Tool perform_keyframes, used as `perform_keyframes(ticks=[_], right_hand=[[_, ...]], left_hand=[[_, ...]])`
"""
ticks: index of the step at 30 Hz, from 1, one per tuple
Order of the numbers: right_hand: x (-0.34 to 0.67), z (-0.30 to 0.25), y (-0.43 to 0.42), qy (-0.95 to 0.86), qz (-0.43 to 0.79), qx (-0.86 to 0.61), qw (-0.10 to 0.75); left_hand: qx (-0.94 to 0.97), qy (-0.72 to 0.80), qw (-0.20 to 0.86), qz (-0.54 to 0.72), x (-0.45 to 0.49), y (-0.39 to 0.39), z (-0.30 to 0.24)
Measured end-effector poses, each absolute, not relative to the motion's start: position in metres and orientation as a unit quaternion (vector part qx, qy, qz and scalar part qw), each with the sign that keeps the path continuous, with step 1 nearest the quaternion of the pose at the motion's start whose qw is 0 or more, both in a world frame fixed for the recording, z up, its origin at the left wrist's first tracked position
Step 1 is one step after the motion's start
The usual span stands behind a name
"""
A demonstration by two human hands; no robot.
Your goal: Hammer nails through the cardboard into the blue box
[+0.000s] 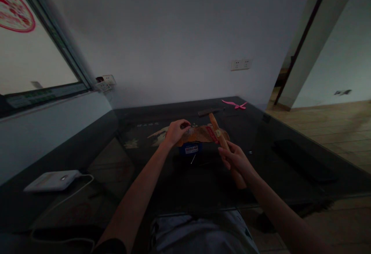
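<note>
My right hand (236, 157) grips the wooden handle of a hammer (222, 141), tilted with its dark metal head up and away from me. My left hand (175, 131) rests at the left end of an orange-brown patterned piece (197, 134) with a red band, fingers curled together at its upper edge. Whatever those fingers pinch is too small and dark to make out. Just below the patterned piece sits a blue box (191, 149) with a white label. A thin shiny nail-like sliver (193, 159) lies in front of the box.
On the dark glossy table (179, 192), a white device (55, 180) with a cable lies at left. A pink strap-like item (236, 105) is at the far right edge, and a dark flat object (304, 160) at right. The wall (179, 53) stands behind the table.
</note>
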State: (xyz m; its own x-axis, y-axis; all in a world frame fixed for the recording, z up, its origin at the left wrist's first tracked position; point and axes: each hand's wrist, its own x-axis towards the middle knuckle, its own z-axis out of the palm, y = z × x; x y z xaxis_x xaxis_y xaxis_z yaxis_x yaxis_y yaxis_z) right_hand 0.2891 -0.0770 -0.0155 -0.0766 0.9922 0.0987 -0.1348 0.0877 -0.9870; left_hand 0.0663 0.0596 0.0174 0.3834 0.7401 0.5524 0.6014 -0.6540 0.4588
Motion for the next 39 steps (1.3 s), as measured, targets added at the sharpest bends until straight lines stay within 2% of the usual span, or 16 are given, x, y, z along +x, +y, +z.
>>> perform_keyframes(ticks=[39], right_hand=[[0.2894, -0.0199, -0.0756, -0.537, 0.513, -0.425, 0.517]], left_hand=[[0.816, 0.395, 0.129, 0.403, 0.0716, 0.0602, 0.0155]])
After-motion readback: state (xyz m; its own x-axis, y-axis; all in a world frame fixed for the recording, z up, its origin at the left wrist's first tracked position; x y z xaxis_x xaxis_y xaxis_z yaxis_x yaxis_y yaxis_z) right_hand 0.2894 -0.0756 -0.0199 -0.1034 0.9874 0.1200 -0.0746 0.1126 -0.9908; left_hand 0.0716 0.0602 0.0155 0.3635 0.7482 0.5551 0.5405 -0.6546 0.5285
